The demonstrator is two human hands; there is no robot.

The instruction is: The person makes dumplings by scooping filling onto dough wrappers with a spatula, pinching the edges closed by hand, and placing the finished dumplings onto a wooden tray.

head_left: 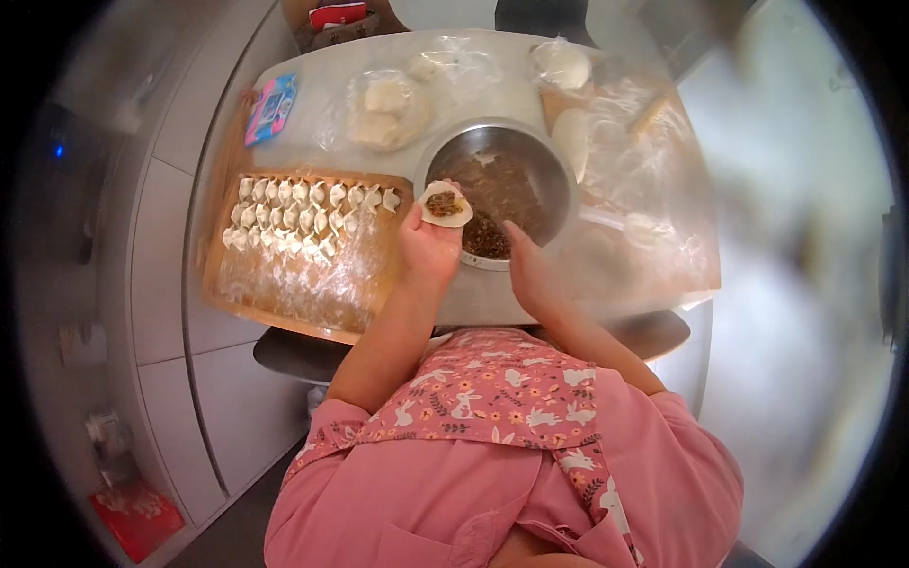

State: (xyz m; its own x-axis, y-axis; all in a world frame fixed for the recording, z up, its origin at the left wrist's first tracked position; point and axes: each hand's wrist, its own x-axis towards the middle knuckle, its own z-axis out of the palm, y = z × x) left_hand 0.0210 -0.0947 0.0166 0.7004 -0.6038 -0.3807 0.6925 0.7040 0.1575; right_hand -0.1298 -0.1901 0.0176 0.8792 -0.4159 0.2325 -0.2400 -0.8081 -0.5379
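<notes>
A round dough wrapper (458, 218) with a dark minced filling (442, 204) on its middle lies in my left hand (432, 248), whose fingers cup it from below. This hand is over the left rim of a large metal bowl (563, 170). Inside the bowl, brown filling (485, 237) is spread along the bottom and near side. My right hand (526, 265) is at the bowl's near right rim, fingers closed and pointing in toward the filling. Whatever it grips, if anything, is too unclear to make out.
Left of the bowl, a floured wooden board (284, 279) carries rows of folded dumplings (300, 192). Plastic-covered dough (383, 99) sits behind. A blue-and-pink packet (272, 109) lies at the far left. Plastic film (653, 161) covers things on the right.
</notes>
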